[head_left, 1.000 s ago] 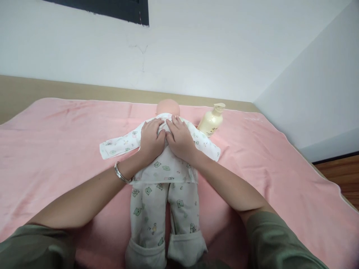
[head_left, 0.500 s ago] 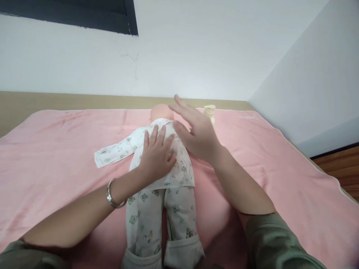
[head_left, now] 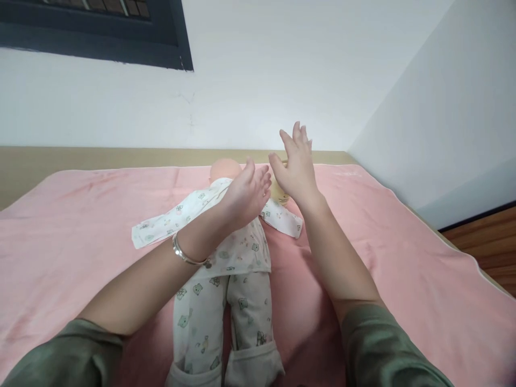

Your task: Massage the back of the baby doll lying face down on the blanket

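Doll (head_left: 226,260) in a white printed shirt (head_left: 244,244) and matching trousers (head_left: 248,312) lies stretched out on a pink cloth (head_left: 382,301), its head (head_left: 224,169) at the end away from me. Over the doll's upper body I hold my left hand (head_left: 250,194) with the palm turned toward my other hand; the fingers of that grip are loosely bent around nothing, and I cannot tell whether its edge brushes the shirt. A silver bangle (head_left: 184,258) circles that wrist. My right hand (head_left: 297,169) is up to the right of the doll's head, fingers fanned and thumb well apart, that grip bare too. Behind it, near the doll's sleeve (head_left: 282,219) on that side, is a pale yellow bottle (head_left: 278,193), mostly covered by my hand; how much it contains I cannot tell. Beyond the doll's head runs a white wall (head_left: 258,80).
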